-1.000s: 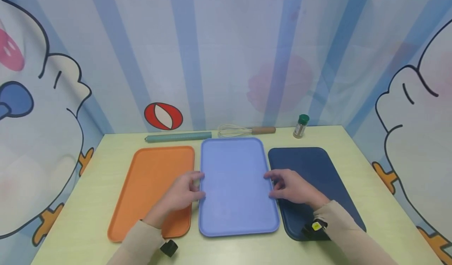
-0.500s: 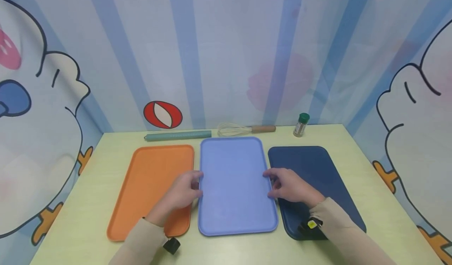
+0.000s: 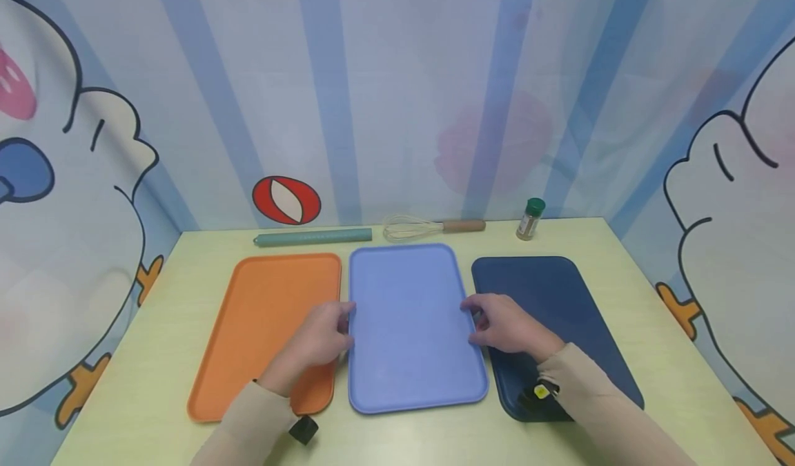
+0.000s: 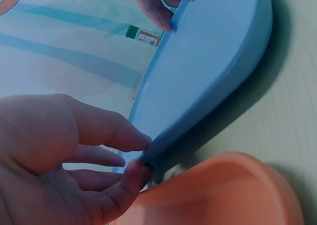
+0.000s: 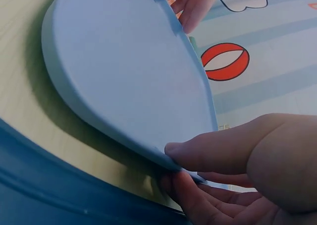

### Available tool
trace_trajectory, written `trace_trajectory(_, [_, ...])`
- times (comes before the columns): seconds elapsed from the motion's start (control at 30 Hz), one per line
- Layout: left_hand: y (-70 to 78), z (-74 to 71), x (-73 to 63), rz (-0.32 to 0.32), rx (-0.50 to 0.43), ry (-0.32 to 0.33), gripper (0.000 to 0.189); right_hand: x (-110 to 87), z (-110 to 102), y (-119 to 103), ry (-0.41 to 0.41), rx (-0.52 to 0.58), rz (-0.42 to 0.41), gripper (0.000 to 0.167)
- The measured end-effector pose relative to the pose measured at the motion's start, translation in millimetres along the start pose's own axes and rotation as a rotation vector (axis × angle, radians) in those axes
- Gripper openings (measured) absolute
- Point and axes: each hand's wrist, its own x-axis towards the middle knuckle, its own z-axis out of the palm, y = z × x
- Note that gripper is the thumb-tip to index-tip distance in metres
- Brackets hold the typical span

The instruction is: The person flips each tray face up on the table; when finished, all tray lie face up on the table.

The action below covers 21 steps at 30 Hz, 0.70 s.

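Observation:
A periwinkle-blue tray (image 3: 413,328) lies between the two hands, its long sides running away from me. My left hand (image 3: 318,335) pinches its left rim between thumb and fingers, as the left wrist view shows from close by. On the opposite rim my right hand (image 3: 512,324) pinches in the same way. Shadow shows along the tray's edges in both wrist views, and its underside is hidden. An orange tray (image 3: 273,293) is partly under my left hand and forearm. Beneath the right hand and forearm lies a dark navy tray (image 3: 528,276).
Along the back of the pale table (image 3: 136,355) lie a teal rod-like thing (image 3: 313,237) and a wire whisk (image 3: 435,227) with a brown handle. A small green-capped jar (image 3: 531,219) stands at the back right. A printed curtain (image 3: 397,93) rises behind.
The blue tray has shifted slightly left, and its far edge has come a little away from the whisk and teal rod. Both hands keep their hold and move with it.

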Motion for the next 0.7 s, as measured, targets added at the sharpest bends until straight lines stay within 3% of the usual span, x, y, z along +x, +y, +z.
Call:
trace_trajectory(0.2, [3.8, -0.2, -1.3, -0.012, 0.023, -0.016, 0.060, 2.5, -0.3, -4.5, -0.016, -0.021, 0.044, 0.056])
trace_trajectory(0.7, [4.6, 3.0, -1.0, 0.045, 0.144, -0.036, 0.059, 4.3, -1.1, -4.3, -0.038, -0.031, 0.081, 0.059])
